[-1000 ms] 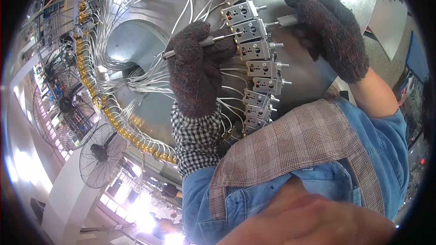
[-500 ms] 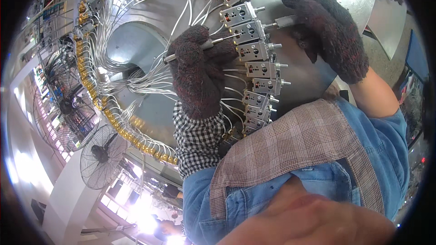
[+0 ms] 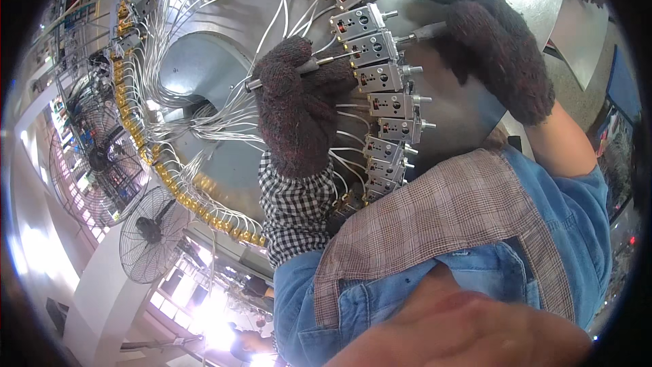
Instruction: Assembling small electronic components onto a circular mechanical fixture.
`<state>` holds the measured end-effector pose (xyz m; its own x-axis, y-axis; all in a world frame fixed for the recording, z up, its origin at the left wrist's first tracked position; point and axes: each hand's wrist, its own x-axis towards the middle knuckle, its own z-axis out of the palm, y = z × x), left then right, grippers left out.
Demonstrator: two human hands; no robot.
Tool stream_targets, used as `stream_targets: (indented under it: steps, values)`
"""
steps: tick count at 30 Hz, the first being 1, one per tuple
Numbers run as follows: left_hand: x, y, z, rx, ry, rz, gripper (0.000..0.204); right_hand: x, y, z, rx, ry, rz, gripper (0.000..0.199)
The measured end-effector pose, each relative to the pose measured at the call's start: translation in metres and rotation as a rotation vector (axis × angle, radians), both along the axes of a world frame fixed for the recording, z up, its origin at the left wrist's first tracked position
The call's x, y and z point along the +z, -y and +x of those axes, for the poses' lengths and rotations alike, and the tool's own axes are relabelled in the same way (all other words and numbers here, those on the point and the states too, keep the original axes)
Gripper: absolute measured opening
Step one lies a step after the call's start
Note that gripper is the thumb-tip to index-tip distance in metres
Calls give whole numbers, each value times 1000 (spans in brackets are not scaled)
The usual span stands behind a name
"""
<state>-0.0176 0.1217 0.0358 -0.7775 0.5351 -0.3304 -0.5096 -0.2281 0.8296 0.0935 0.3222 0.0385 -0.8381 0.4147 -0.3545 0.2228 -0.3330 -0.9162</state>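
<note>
Dark knitted gloves cover both my hands. My left hand (image 3: 292,112) is closed around a slim pen-like tool (image 3: 309,66) with a thin metal tip. That tip reaches the face of a small metal box (image 3: 372,49) with a round hole and slots, one of a curved row. On the box's other side, my right hand (image 3: 499,47) grips a grey cylindrical-handled tool (image 3: 429,31), its end at the box's shaft. Neighbouring metal boxes (image 3: 380,78) with threaded shafts sit above and below. My glove hides much of the right tool.
The boxes ring a large round metal fixture (image 3: 224,156). White wires (image 3: 227,129) run from its middle to the boxes and to brass-coloured fittings (image 3: 163,171) along the left rim. Wire-guarded fans (image 3: 149,230) stand beyond at the left. Another person's hand (image 3: 255,341) shows at the lower left.
My right hand has shifted slightly to the right and turned a little at the grey handle. My left hand and its slim tool stay at the same box.
</note>
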Motion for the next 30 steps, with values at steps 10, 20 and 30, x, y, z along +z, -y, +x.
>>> stream_targets:
  steps: [10,20,30]
  values:
    - [-2,4,-2,-4,0,53,39,-3,0,3,37,-16,10,39]
    - [-2,3,-1,11,-42,34,39,0,-3,4,82,76,-72,39]
    - [4,0,-1,-22,-23,15,38,0,4,-3,2,61,-8,34]
